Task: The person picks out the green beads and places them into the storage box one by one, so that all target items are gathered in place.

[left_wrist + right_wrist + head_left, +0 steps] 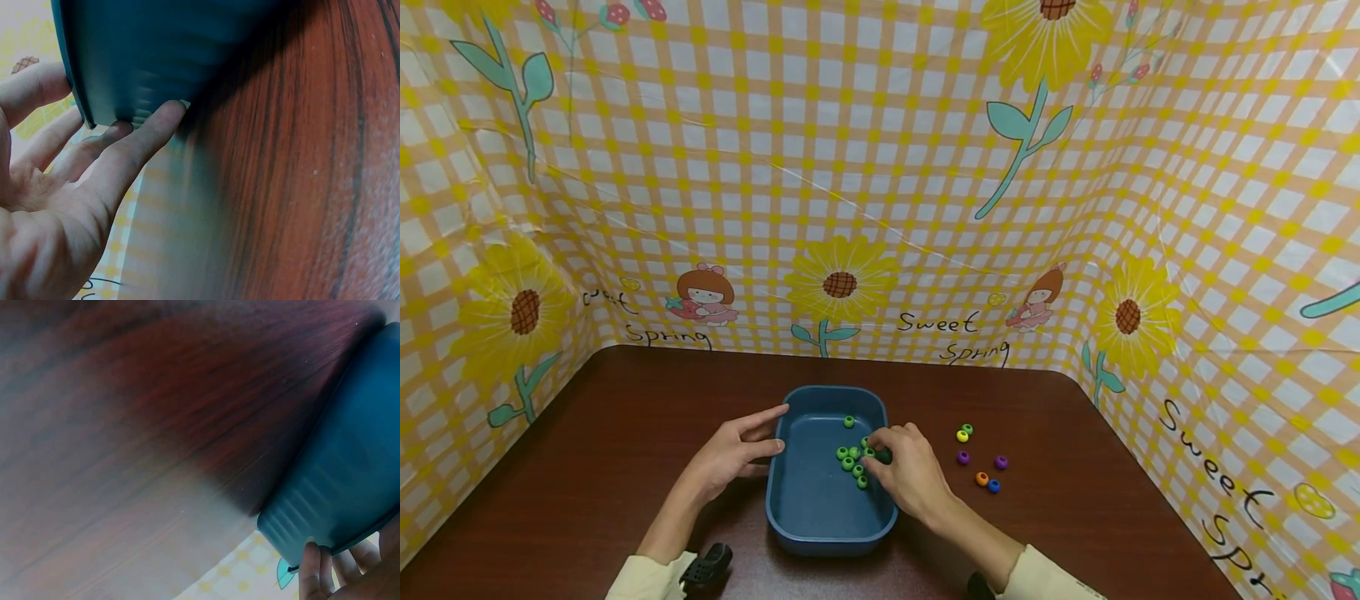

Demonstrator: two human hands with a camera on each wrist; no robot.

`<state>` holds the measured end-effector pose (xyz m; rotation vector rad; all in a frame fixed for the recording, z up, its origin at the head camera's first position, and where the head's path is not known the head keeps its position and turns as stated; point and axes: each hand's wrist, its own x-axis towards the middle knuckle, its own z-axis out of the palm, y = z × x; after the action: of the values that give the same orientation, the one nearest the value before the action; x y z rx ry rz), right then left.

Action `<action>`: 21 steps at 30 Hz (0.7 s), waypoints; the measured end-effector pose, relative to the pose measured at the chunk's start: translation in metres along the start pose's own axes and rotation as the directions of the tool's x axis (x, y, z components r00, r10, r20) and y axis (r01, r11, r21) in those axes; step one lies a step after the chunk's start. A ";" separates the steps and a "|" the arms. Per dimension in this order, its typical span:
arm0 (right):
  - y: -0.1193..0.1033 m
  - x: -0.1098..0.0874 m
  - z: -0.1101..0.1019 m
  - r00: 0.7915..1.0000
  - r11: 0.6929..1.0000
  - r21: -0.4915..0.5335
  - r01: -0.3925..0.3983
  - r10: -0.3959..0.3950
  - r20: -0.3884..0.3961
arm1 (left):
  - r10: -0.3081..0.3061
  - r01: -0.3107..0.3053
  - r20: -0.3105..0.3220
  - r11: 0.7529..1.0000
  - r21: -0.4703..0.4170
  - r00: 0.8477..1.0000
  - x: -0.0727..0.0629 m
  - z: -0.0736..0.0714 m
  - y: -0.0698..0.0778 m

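A blue rectangular box [805, 508] stands on the table with several green beads [847, 464] inside, toward its right side. My left hand [730, 454] rests against the box's left wall, fingers spread; the left wrist view shows its fingertips touching the outer wall and rim. Reaching over the right rim, my right hand [913, 475] has its thumb and index fingertips around a green bead [870, 454] among the others. The right wrist view shows its fingers by the rim, but the bead is hidden there.
Right of the box lie loose beads: a green bead [967, 429], a yellow bead [962, 436], two purple beads [1001, 462], an orange bead [982, 478] and a blue bead [994, 486]. A checked, flower-printed cloth [910, 200] hangs behind and beside the dark wooden table [647, 400].
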<state>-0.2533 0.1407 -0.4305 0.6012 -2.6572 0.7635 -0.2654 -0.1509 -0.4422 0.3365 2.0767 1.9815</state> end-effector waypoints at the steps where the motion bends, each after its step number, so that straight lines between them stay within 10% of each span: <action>1: 0.000 0.000 0.000 1.000 1.000 0.002 -0.001 0.001 0.003 | 0.001 -0.001 -0.001 1.000 -0.002 1.000 0.000 0.000 0.000; 21: 0.001 0.000 0.001 1.000 1.000 0.030 0.003 -0.003 -0.010 | -0.010 0.010 -0.015 1.000 -0.005 1.000 0.001 0.001 0.000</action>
<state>-0.2536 0.1411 -0.4317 0.6070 -2.6397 0.8045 -0.2656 -0.1499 -0.4419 0.3102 2.0784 1.9886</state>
